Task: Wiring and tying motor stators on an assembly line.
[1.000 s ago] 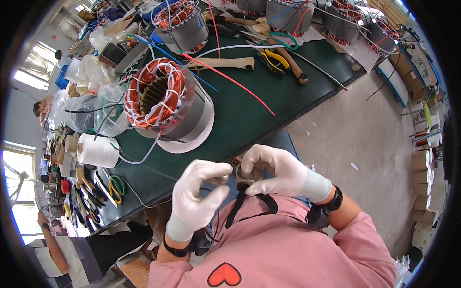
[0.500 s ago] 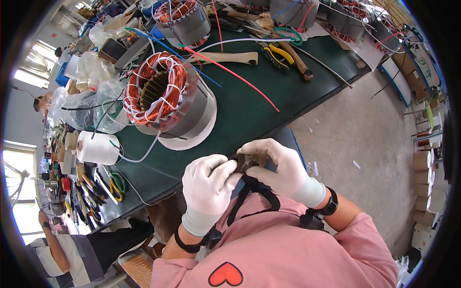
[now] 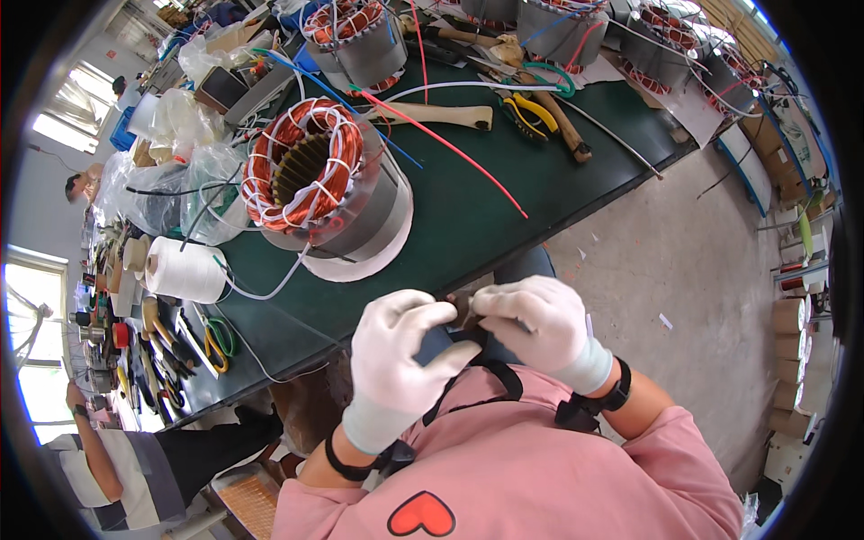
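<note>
Hands, left (image 3: 396,360) and right (image 3: 538,328), pinching small dark piece (image 3: 463,312) between fingertips

clear plastic bags (image 3: 193,171) — table's left | cardboard boxes (image 3: 790,328) — floor, right

We can't make out the small dark piece (image 3: 464,311) pinched between the gloved left hand (image 3: 393,357) and right hand (image 3: 538,326).

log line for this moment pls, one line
left hand: pinching small dark piece | right hand: pinching same piece | position: near chest, off green bench | nearby: wound stator, white twine spool
</note>
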The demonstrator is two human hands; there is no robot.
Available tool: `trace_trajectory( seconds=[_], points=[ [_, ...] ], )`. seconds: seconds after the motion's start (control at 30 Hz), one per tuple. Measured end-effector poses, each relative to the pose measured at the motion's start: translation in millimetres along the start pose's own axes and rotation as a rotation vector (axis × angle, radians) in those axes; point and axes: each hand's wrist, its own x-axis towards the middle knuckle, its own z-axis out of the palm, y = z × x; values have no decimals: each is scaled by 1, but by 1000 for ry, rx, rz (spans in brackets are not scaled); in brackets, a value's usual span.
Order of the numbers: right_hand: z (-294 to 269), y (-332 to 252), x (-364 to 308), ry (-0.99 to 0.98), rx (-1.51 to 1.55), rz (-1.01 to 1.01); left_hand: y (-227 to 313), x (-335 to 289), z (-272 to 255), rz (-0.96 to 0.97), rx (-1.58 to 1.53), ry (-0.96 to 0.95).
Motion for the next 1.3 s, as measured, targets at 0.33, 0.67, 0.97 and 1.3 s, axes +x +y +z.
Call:
trace_trajectory(
  seconds=[0.33, 0.67, 0.97, 1.3],
  points=[
    [1, -5, -14, -64, 212, 194, -25, -6, 5, -36, -337, -131],
    [-2, 12, -11, -38, 170, -79, -14, -13, 18, -569, -1154, 12],
    [-10, 0, -3, 29, 364, 275, -11, -3, 17, -436, -729, 78],
    [-12, -2, -11, -465, 795, 356, -8, 4, 7, -365, -634, -86]
  ],
)
